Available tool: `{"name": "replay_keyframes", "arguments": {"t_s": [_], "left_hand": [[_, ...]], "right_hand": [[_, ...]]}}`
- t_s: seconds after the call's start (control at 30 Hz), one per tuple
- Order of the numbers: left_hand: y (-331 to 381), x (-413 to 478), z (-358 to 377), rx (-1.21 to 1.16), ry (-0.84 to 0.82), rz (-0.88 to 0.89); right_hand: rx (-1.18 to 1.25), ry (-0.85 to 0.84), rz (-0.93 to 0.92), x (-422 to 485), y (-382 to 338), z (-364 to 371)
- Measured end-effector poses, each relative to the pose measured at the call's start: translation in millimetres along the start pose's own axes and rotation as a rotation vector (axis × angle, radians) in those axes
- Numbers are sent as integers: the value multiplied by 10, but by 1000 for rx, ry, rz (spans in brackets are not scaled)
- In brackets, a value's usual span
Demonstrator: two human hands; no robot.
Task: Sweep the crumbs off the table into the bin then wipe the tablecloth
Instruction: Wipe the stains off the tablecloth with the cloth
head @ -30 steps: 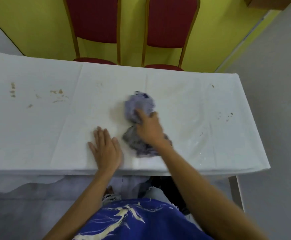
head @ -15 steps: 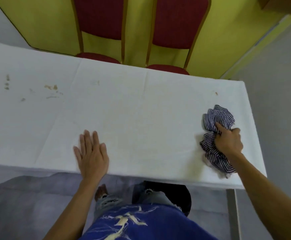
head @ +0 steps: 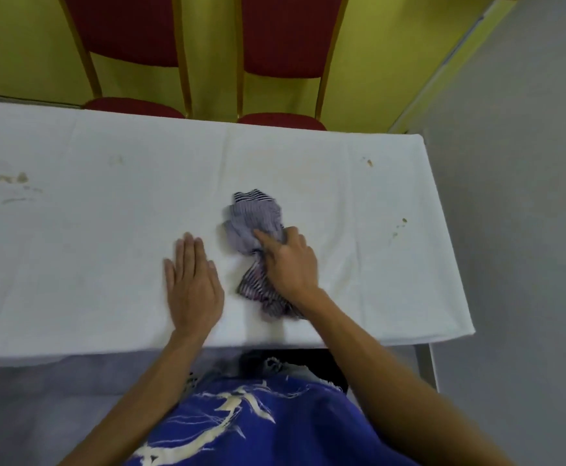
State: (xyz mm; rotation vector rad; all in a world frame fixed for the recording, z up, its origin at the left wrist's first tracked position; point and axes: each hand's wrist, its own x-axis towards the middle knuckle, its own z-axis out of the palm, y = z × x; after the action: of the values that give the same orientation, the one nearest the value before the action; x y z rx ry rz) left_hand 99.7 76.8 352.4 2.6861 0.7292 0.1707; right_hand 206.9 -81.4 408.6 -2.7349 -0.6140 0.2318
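right hand (head: 288, 264) gripping crumpled striped cloth (head: 253, 223), pressing it mid-table | left hand (head: 192, 284) lying flat, fingers spread, just beside | white tablecloth (head: 90, 247) creased, showing brown stains (head: 14, 179)

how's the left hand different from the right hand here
The left hand lies flat and open, palm down on the bare tablecloth, holding nothing. The right hand is curled around the striped rag, pressing it onto the cloth. The left hand sits nearer the table's front edge; the right reaches further in. Both rest on the tablecloth, side by side.
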Motion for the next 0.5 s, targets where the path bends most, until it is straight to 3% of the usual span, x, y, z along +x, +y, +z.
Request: {"name": "replay_keyframes", "arguments": {"t_s": [0.1,0.2,0.3,0.37,0.43,0.5], "left_hand": [[25,-21,25,6,-16,-12],[54,-1,24,25,-16,-28],[57,-29,32,44,-12,-42],[82,-55,36,49,-9,-38],[100,-22,20,42,-3,-54],[72,7,-1,56,-9,-50]], "right_hand": [[-21,86,167,-17,744,-260],[-24,189,476,36,1484,-635],[72,194,684,128,1874,-868],[153,194,593,255,1648,-871],[207,210,368,338,1048,-741],[253,95,168,248,252,-457]]}}
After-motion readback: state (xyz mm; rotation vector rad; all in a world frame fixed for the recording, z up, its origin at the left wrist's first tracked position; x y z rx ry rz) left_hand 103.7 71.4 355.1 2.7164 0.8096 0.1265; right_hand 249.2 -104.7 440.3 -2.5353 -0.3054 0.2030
